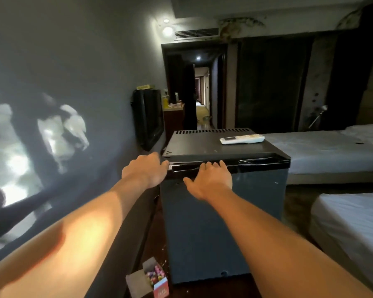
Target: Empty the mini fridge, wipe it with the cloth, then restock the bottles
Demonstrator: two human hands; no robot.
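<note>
A dark mini fridge [220, 222] stands on the floor in front of me with its door shut. My left hand [145, 169] grips the fridge's top left corner, its fingers curled over the edge. My right hand [210, 179] lies with spread fingers on the front, fingertips at the recessed handle strip along the top of the door. No bottles and no cloth show in this view.
A white remote control [241, 139] lies on the fridge top. Beds [323, 153] stand to the right. A dark TV [148, 119] hangs on the left wall. An open carton with coloured items [153, 277] sits on the floor at the fridge's lower left.
</note>
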